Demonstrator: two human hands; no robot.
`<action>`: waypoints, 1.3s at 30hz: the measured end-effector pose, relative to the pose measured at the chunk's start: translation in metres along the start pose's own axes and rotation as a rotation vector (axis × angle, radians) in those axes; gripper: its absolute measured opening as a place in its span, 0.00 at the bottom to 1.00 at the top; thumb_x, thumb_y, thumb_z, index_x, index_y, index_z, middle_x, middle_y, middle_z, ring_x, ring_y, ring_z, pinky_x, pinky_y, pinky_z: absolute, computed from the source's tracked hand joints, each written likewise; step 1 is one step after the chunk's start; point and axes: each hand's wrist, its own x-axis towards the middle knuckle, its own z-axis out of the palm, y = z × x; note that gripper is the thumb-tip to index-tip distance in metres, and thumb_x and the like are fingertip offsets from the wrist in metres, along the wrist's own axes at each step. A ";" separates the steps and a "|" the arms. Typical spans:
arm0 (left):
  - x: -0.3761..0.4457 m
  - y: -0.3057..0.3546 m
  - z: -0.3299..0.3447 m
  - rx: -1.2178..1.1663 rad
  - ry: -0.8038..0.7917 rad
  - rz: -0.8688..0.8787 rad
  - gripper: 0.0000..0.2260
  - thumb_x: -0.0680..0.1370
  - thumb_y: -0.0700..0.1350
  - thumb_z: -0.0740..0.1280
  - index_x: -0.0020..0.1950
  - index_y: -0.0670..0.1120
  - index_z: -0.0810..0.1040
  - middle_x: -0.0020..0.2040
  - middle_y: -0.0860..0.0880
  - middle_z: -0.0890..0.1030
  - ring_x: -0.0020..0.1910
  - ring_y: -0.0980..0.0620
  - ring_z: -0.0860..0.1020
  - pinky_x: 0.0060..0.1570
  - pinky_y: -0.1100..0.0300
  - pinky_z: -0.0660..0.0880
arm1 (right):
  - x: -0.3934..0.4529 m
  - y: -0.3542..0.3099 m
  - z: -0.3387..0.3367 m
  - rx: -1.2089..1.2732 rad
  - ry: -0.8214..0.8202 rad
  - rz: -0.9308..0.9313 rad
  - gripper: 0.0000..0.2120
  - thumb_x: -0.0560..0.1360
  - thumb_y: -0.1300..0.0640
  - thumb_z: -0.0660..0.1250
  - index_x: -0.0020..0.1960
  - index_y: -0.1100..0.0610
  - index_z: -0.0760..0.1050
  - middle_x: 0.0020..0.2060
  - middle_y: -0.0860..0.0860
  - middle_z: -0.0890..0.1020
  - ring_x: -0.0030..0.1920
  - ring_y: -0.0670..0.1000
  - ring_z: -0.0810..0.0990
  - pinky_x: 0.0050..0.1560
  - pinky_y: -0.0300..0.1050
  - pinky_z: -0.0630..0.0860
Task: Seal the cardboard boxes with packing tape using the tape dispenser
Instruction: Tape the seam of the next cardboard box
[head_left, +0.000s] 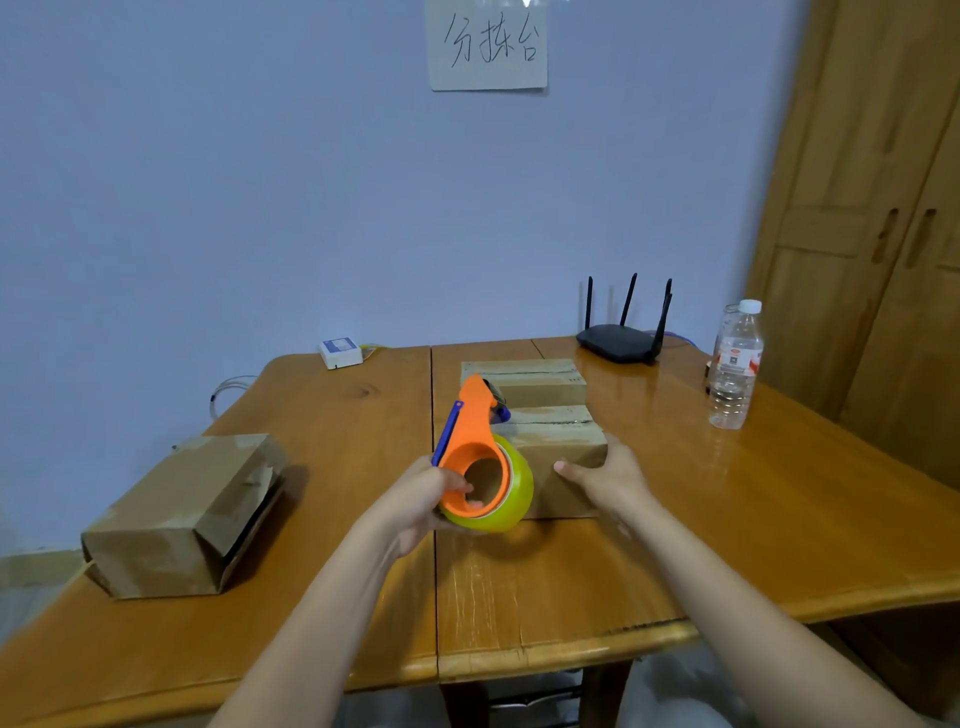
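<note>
The left hand (423, 496) is gripping the orange tape dispenser (470, 441) by its ring, fingers curled through the core of the yellow-green roll of packing tape (511, 491), and is holding it tilted in the air just in front of the near cardboard box (563, 457) at the middle of the wooden counter (727, 519). The dispenser's cutting head is pointing up and away, over the box's left top edge — not yet pressed down on it, as far as I can tell. The right hand (605, 475) is lying flat against the near right side of that box, fingers straight, steadying it.

A second cardboard box (524, 379) is sitting directly behind the first, touching it or nearly so, and both are showing a dark seam line along the top. A third box (182, 514) is lying well apart on the counter's left side, with patches of tape across it.

This looks like the start of a taping pass on the near box. The next move is calling for the head to be tipped down onto the seam, the tape end stuck to the cardboard, then the dispenser drawn along the seam while the right hand is bracing the box — whether a loose tape end is ready at the blade is too small to tell.
</note>
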 end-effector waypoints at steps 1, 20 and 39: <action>0.007 0.001 0.000 -0.004 0.000 -0.005 0.16 0.77 0.32 0.65 0.64 0.41 0.73 0.54 0.38 0.80 0.46 0.42 0.84 0.40 0.49 0.81 | 0.006 0.000 0.001 0.012 0.004 -0.004 0.29 0.73 0.61 0.77 0.71 0.55 0.71 0.51 0.46 0.79 0.53 0.49 0.78 0.55 0.45 0.76; 0.089 0.011 -0.005 0.012 0.051 -0.068 0.19 0.77 0.33 0.64 0.67 0.41 0.69 0.56 0.37 0.79 0.43 0.44 0.83 0.45 0.44 0.83 | 0.085 0.002 0.016 0.026 0.045 -0.036 0.33 0.71 0.63 0.78 0.72 0.56 0.71 0.59 0.51 0.81 0.57 0.50 0.78 0.54 0.44 0.75; 0.025 0.067 -0.056 0.258 0.322 -0.006 0.08 0.79 0.33 0.61 0.56 0.42 0.70 0.48 0.39 0.78 0.44 0.42 0.83 0.45 0.41 0.83 | 0.033 -0.057 0.052 -0.389 0.099 -0.026 0.45 0.80 0.55 0.67 0.81 0.63 0.37 0.75 0.65 0.65 0.70 0.61 0.72 0.63 0.52 0.75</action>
